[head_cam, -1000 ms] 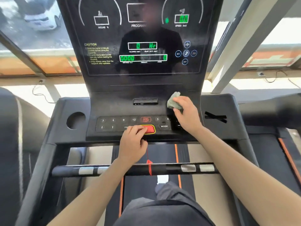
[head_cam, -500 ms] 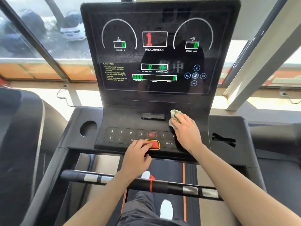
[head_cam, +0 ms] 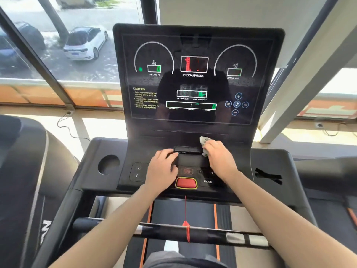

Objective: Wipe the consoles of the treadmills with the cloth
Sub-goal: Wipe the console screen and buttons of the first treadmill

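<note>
Black gloss console (head_cam: 193, 124) of a treadmill fills the middle of the view, screen lit: green readouts, a red "1" over PROGAM/MODE, yellow CAUTION text at left. Grey cloth (head_cam: 204, 141) is bunched against the console's curved lower face, just under the screen and just right of a small dark slot (head_cam: 188, 149). Right hand (head_cam: 220, 160) holds it, grip closed round the wad, which sticks out past the fingertips. Left hand (head_cam: 161, 171) lies over the keypad, fingers bent, tips at the slot's left end; it hides most of the number keys, and I cannot tell whether its grip is on anything. Red stop button (head_cam: 185, 183) sits between the two wrists, uncovered, MODE key (head_cam: 207, 181) just beside it. Red cord (head_cam: 185, 209) hangs from under the button down to a black handlebar (head_cam: 212, 234) crossing in front of the belt (head_cam: 168, 209). Round cup hole (head_cam: 108, 164) left of the keypad. Another dark machine (head_cam: 21, 171) stands close on the left. Beyond the console is a window, a white car (head_cam: 85, 43) outside, and a thin cable (head_cam: 66, 128) trailing along the sill.
</note>
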Demonstrator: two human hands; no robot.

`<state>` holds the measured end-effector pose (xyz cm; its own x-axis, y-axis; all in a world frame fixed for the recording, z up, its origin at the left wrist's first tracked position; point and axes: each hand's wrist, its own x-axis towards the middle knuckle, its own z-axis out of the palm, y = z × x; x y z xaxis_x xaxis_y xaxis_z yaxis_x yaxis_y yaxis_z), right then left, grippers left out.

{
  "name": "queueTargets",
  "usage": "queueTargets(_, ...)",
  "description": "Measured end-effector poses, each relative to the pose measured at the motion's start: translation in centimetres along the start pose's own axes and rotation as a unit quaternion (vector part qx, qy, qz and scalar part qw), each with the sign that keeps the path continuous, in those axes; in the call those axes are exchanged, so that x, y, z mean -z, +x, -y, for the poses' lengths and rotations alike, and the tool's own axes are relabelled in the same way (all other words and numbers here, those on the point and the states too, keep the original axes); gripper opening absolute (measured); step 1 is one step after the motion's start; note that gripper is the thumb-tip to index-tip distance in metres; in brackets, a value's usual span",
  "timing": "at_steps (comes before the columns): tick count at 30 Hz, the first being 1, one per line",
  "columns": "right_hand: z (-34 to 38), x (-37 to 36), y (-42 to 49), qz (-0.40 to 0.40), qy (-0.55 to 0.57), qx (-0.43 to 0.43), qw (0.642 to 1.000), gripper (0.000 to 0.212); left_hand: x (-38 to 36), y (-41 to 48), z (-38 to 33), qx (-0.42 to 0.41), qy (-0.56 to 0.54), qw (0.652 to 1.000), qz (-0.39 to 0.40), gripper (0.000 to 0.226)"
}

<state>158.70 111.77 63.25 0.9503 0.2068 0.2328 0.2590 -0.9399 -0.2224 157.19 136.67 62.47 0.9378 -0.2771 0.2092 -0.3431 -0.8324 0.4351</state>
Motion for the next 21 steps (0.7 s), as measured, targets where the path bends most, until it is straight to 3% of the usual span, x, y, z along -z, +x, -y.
queueTargets(3,-2.1,0.9,-1.9,-0.049,-0.046,-0.093,0.993,0.019,0.2,1.9,0.8,0.028,0.023,0.999,0.024,0.055)
queueTargets(7,-2.2,0.9,-2.7,-0.056,0.058,-0.152,0.985,0.022,-0.4,1.6,0.4,0.045,0.003,0.997,0.056,0.055)
queueTargets(12,0.3,-0.2,0.1,0.007,0.122,-0.084,0.989,0.033,-1.0,1.7,-0.3,0.060,0.016,0.997,0.042,0.059)
queueTargets(17,-2.0,-1.4,1.1,0.085,0.066,0.056,0.993,0.044,-0.9,1.9,-1.2,0.088,0.029,0.995,0.035,0.059)
queueTargets(19,-4.7,-1.7,0.6,0.107,0.045,0.043,0.992,0.044,-0.7,1.9,-1.3,0.091,0.029,0.994,0.045,0.064)
queueTargets(21,-6.8,-0.8,-0.9,0.068,0.049,0.000,0.996,0.035,-0.5,1.8,-1.2,0.085,0.037,0.993,0.072,0.076)
